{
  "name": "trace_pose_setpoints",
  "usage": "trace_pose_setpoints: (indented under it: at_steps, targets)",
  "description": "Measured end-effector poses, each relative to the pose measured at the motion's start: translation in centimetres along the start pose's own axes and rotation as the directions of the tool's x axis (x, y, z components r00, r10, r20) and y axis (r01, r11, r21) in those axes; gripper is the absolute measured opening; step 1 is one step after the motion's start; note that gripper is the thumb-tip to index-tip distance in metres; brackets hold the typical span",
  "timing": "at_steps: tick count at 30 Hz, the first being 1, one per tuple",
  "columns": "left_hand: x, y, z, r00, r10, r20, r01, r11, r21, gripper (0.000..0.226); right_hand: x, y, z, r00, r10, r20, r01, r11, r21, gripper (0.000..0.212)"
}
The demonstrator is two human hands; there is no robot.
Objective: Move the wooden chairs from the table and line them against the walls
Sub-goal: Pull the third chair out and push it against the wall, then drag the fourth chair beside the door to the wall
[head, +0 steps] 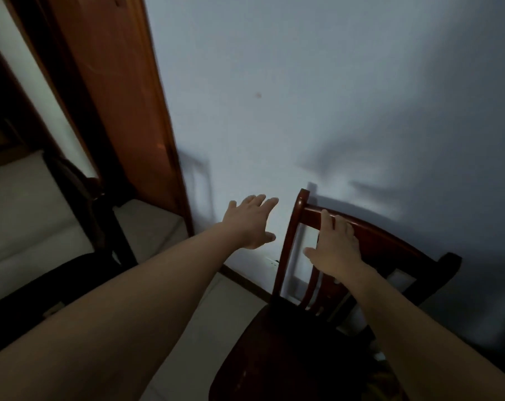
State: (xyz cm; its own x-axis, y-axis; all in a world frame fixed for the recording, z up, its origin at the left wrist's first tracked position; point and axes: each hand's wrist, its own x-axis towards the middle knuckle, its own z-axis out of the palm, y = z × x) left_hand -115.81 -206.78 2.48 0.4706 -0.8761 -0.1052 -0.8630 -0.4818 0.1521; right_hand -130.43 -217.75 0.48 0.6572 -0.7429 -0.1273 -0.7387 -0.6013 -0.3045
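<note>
You are at the placing step: a wooden chair [318,299] stands at 5 o'clock in the view, its back toward the pale wall [332,96] and near it — whether the back touches the wall cannot be told from here. Your right hand [335,247] rests on the chair's curved top rail at 4 o'clock of centre, fingers laid over the rail and only lightly bent, thumb spread to the left; contact, not a firm grip. Your left hand [250,219] hangs at centre, fingers straight and spread, holding nothing, apart from the rail's left post. A second chair [80,204] sits dark at 9 o'clock beside the wooden door frame [124,111]. Judgement: the next move calls for squaring this chair flush to the wall — then letting go and fetching another.
</note>
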Motion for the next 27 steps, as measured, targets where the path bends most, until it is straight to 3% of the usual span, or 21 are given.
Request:
trace_pose_setpoints:
  at_steps: [16,27]
  targets:
    - [-16.1,-23.0,-4.6,0.961,-0.266,-0.072,0.263,0.964,-0.042,0.082,-5.4,-24.6,5.3,0.967,-0.246,0.058,0.248,0.968,-0.026,0.09]
    - [-21.7,-33.1,-5.3,0.924,-0.371,-0.096,0.364,0.928,-0.086,0.082,-7.1,-36.7,8.6,0.912,-0.408,0.04,0.41,0.911,-0.051,0.092]
